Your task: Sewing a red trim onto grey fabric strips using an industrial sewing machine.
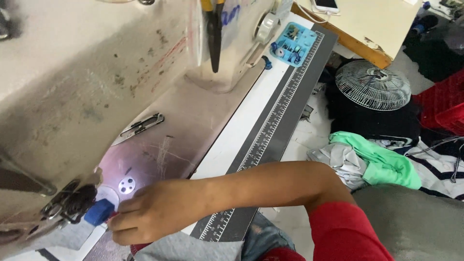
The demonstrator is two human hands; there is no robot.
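My left hand [150, 212] reaches in from the lower right along a bare forearm with a red sleeve [348, 232]. Its fingers are curled and pinched against a small blue block [99, 211] at the needle end of a worn cream sewing machine [82, 82]. A tiny red bit shows at the fingertips. The machine's lamp lights the metal plate [126, 184] just above the hand. Grey fabric [193, 246] lies under the wrist. My right hand is out of view.
Thread snips [142, 124] lie on the machine bed. A long dark ruler strip [275, 121] runs along the table edge, with a blue parts tray [294, 44] at its far end. A small white fan [373, 84], green and grey cloth [382, 164] and a red crate [442, 104] sit to the right.
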